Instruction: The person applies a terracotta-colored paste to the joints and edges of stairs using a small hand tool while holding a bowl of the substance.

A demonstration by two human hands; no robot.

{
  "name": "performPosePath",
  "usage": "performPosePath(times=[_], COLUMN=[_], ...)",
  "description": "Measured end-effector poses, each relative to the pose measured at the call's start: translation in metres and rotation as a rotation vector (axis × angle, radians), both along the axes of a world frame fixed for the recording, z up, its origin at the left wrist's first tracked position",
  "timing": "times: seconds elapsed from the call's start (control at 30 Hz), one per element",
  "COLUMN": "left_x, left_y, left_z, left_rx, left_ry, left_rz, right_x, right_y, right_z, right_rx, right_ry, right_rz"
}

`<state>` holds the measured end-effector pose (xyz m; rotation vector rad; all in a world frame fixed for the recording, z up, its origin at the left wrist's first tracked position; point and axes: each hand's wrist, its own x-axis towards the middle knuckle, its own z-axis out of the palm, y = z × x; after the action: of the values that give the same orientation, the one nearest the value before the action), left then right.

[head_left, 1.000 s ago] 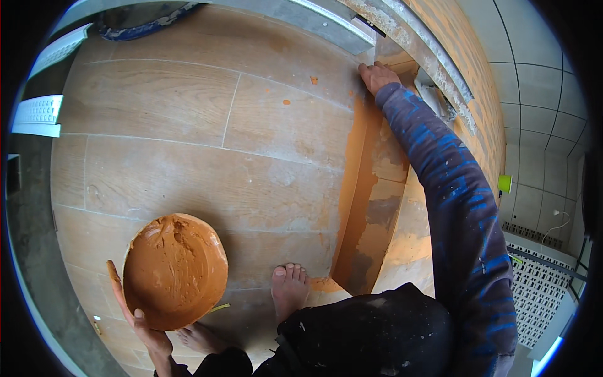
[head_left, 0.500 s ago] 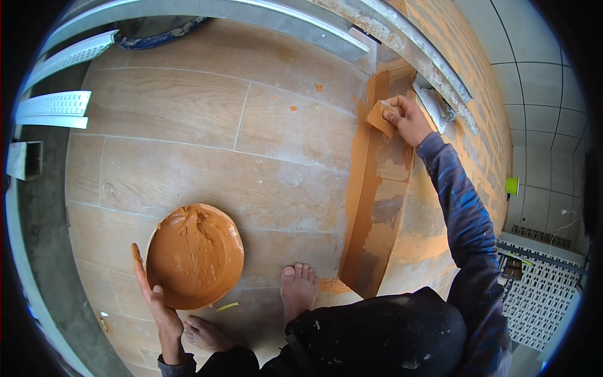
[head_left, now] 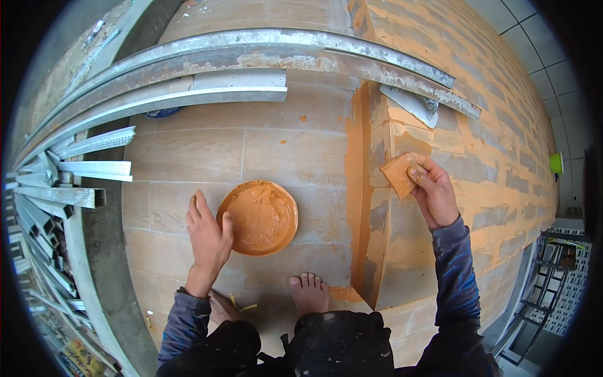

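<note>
A round bowl (head_left: pixel 258 213) of thick orange paste stands on the wood-look tile floor. Beside its left rim is my left hand (head_left: pixel 210 235), open, fingers stretched out and thumb close to the rim; whether the thumb touches it I cannot tell. My right hand (head_left: pixel 433 191) pinches a small square spreader (head_left: pixel 399 176) smeared with orange paste. It is held above the raised, tiled surface (head_left: pixel 414 245), whose joints and faces are coated with orange. An orange band (head_left: pixel 359 207) runs along the corner where floor meets that raised part.
Long metal profiles (head_left: pixel 301 56) cross the far side and reach over the raised surface. A grey-white trowel-like piece (head_left: pixel 411 105) lies beneath their right end. More metal profiles (head_left: pixel 94 169) jut in at left. Yellow strips (head_left: pixel 242 306) lie near my feet. A green container (head_left: pixel 556 163) is at far right.
My right hand with the spreader has come away from the corner, toward me and to the right. My left hand has moved up beside the bowl, and the view has shifted.
</note>
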<state>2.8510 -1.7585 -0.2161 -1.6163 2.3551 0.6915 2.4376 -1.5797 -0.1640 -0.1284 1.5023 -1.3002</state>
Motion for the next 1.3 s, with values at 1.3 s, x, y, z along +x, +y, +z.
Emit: performPosePath(times=[1.3], left_x=[-0.323], left_y=[-0.038], left_z=[-0.221], left_rx=[0.371], left_ry=[0.723], left_rz=[-0.615], right_x=[0.102], right_y=[0.012], right_z=[0.012], right_rx=[0.191], right_ry=[0.111], right_rz=[-0.513])
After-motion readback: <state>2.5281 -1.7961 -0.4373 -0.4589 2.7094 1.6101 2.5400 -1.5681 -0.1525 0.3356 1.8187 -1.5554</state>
